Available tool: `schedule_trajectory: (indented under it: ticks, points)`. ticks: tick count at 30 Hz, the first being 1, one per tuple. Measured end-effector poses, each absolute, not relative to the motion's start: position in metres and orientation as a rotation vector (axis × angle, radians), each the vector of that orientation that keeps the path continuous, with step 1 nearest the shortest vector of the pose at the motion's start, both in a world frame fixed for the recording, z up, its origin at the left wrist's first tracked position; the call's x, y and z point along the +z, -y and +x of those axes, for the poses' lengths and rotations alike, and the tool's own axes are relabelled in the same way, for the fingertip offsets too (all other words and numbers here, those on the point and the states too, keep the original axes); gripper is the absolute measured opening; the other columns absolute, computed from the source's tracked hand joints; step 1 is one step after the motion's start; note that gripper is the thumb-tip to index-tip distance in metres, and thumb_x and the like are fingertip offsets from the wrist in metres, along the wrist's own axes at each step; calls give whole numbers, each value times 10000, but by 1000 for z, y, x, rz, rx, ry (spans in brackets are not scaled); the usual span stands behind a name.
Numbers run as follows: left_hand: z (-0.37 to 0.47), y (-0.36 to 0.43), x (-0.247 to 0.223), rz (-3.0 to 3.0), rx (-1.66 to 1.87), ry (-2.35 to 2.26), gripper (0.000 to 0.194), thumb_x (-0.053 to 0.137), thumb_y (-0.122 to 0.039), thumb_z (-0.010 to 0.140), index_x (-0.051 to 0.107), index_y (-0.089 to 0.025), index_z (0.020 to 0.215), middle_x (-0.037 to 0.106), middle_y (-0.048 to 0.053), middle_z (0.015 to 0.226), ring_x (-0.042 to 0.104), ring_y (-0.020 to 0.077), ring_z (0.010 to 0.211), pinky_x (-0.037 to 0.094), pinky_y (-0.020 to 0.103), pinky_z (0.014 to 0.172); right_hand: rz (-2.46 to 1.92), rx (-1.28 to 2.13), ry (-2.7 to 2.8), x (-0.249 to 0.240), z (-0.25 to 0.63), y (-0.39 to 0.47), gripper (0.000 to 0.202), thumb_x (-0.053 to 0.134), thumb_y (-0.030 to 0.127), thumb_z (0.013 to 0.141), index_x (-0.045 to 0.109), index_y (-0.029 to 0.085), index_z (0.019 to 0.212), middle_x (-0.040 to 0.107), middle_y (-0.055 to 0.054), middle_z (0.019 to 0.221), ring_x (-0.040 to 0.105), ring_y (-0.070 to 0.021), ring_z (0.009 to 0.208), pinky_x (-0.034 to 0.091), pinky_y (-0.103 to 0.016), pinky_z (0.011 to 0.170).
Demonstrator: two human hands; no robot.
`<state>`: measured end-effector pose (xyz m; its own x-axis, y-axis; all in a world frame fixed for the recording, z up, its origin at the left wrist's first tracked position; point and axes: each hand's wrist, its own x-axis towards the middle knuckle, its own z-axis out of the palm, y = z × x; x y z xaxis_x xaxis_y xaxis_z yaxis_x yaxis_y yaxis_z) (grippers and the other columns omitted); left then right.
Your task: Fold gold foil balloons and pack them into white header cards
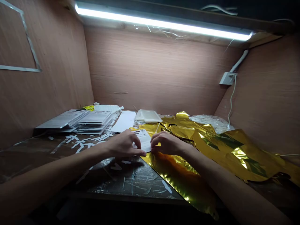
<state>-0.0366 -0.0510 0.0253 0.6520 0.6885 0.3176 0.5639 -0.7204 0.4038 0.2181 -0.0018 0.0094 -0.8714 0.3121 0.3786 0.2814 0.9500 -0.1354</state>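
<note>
A small white printed card [144, 140] lies over the gold foil at the middle of the table. My left hand [126, 144] is closed on the card's left and lower edge, thumb and fingers bent around it. Against the card's right edge is my right hand [167, 143], its fingertips pinched together; what lies between them is hidden. A thin pale stick [157, 127] rises just behind those fingers. From under both hands, a long piece of shiny gold foil [175, 175] runs toward me and hangs over the table's front edge.
Stacks of printed white cards [93, 120] stand at the left, with white paper scraps [81, 143] before them. A blank white sheet [124, 121] and a clear plastic packet [147, 115] lie behind. More gold foil [234, 153] covers the right. Wooden walls enclose the table under a tube light [164, 23].
</note>
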Motion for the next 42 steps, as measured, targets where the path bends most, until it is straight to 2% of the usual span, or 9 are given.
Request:
schedule_trajectory:
  ticks: [10,14,21,25,28,31,34,38,42]
  points:
    - [-53,40,3,2456,671,-1083,92,806,-250,761,809,-231,850,783,27,799,689,178,684,500,254,629,-707,594,2549,-1,225,-19,167,850,350,759,789,197,786,742,-17,816,662,-150,722,508,-255,696]
    - [-60,39,4,2488,617,-898,188,722,-129,800,839,-274,822,803,44,1023,743,210,877,559,298,791,-703,661,2592,-1,228,-26,221,813,439,793,824,218,784,731,-39,871,666,-161,747,518,-282,722]
    - [-73,39,-4,2426,620,-840,296,685,-73,779,843,-277,923,783,45,1155,737,222,1065,552,316,950,-1030,827,2387,-1,224,-24,201,831,366,726,825,227,870,771,-52,853,692,-216,786,550,-339,734]
    - [-72,42,-10,2359,742,-966,119,706,-110,731,797,-181,705,797,90,1081,752,235,982,568,290,823,-1310,990,2110,-5,212,-21,311,845,353,677,816,172,929,758,-65,772,656,-192,673,494,-293,591]
    - [-67,47,-10,2444,801,-1049,155,764,-230,727,713,-164,596,804,107,959,750,232,846,541,284,691,-1312,1107,2033,-7,202,-22,322,885,346,633,804,160,883,761,-73,786,656,-192,675,487,-285,568]
    - [-61,52,-10,2558,919,-1066,261,844,-379,682,731,-155,753,782,122,925,717,244,791,534,329,718,-1234,1156,1874,-2,192,-24,299,910,344,613,758,157,790,734,-57,743,654,-174,662,509,-277,577]
    - [-55,53,-13,2592,1152,-1137,657,883,-482,633,693,-89,1124,723,212,1120,683,331,982,540,409,847,-1118,1282,1676,14,176,-26,307,924,292,599,711,165,779,725,-64,783,678,-180,696,570,-296,620]
    - [-58,53,-7,2612,1234,-1271,603,698,-236,816,558,-54,1374,731,208,1032,700,280,848,549,379,757,-871,1377,1711,48,142,-25,275,914,250,641,688,172,777,722,-93,833,706,-216,759,642,-391,755]
    - [-98,49,27,2706,1291,-1402,558,502,-86,858,565,-80,1412,766,149,990,700,209,728,559,343,723,-802,1477,1657,78,104,-26,150,826,186,776,691,147,830,719,-89,836,715,-181,771,619,-337,839]
